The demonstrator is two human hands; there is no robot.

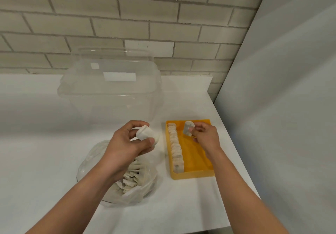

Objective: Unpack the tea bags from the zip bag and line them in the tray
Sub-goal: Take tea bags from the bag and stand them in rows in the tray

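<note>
on the left of the white counter (36, 151) lies the zip bag (91, 164), its mouth open, and i can see a heap of tea bags (132, 177) loose inside it, so i judge the unpacking is far from finished. just above the bag my left hand (125, 142) has fingers and thumb curled round a small clump of tea bags (145, 133), held clear of the bag; i cannot count how many are in it. behind stands a clear plastic tub (111, 88) against the brick wall (163, 15), which looks to play no part. further right is the yellow tray (192, 176), and along its left wall one row of tea bags (175, 146) stands on edge, running from the far end to the near end and seemingly full. the rest of the tray floor shows bare yellow. over the tray's far end my right hand (207, 135) pinches a single tea bag (188, 127) between thumb and fingertips, just beside the top of the row and not yet set down. my reading: one row done, a second about to begin with this bag, and the clump plus the heap in the bag left to place.
</note>
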